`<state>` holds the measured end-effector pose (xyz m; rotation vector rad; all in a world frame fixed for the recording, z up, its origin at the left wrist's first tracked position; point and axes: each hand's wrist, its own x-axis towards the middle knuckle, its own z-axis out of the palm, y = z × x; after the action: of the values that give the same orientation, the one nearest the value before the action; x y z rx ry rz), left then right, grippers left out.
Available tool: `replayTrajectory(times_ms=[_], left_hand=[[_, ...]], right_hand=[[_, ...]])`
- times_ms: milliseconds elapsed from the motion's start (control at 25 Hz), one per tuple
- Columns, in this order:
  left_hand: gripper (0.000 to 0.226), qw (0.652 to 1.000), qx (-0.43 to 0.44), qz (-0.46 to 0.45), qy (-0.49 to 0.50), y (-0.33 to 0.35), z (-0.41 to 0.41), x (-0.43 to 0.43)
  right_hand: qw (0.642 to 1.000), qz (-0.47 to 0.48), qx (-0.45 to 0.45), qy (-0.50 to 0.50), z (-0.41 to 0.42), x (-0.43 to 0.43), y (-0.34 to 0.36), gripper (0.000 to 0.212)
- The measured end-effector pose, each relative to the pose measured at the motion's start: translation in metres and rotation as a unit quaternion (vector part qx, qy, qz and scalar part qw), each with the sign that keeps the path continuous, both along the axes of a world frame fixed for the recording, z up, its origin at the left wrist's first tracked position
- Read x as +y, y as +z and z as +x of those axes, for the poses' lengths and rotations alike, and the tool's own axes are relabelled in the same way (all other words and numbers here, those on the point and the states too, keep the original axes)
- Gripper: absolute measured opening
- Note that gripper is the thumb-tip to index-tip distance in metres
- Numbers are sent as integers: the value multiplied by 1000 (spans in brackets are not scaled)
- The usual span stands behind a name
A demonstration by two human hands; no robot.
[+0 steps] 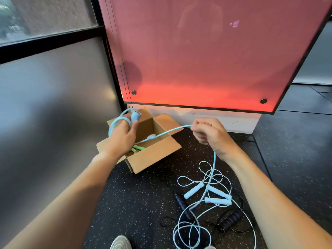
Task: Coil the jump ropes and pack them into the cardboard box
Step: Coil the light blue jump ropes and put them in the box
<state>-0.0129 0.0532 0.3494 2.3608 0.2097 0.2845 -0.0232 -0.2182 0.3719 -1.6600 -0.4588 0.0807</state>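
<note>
At the centre of the frame, the open cardboard box (pixel 154 156) sits on the dark speckled floor with its flaps spread. A coiled green jump rope (pixel 137 149) lies in its near corner. Over the box's left side, the left hand (pixel 124 135) carries loops of the light blue jump rope (pixel 170 131) wound round its fingers, with a pale handle (pixel 136 115) at the blurred fingertips. The rope runs rightward across the box, rising slightly, into the right hand (pixel 210 133), which is fisted around it. From there it drops to the lower right among a pale-handled rope (pixel 218 192) and a black rope (pixel 231 219).
</note>
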Motion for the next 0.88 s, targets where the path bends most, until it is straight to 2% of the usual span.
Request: replayTrajectory(times_ms=[40, 120, 160, 240, 280, 400, 480, 600, 760, 880], left_hand=[[49, 999, 29, 30, -19, -1, -1, -5], [53, 994, 92, 7, -57, 4, -5, -16], [54, 989, 125, -23, -80, 7, -9, -21], [64, 968, 172, -101, -154, 12, -15, -28], [62, 951, 186, -147, -196, 14, -18, -29], [23, 905, 184, -253, -289, 14, -23, -32], [11, 898, 165, -276, -301, 14, -23, -38], [12, 912, 150, -270, -271, 14, -20, -43], [15, 939, 208, -153, -227, 12, -19, -44], [19, 943, 228, -115, -214, 12, -20, -48]], right_hand=[[998, 60, 9, 2, 1, 1, 1, 36], [995, 98, 7, -34, 4, 1, 0, 45], [995, 80, -4, -64, 6, 0, -3, 49], [990, -9, -25, -135, 9, -5, -11, 56], [982, -56, -33, -176, 10, -7, -14, 58], [953, -123, -46, -273, 11, -10, -15, 64], [953, -140, -25, -269, 16, -10, -16, 62], [960, -165, -15, -227, 18, -10, -20, 42], [956, -230, -67, -169, 15, -12, -23, 16], [932, -318, -133, -116, 17, -8, -29, 14]])
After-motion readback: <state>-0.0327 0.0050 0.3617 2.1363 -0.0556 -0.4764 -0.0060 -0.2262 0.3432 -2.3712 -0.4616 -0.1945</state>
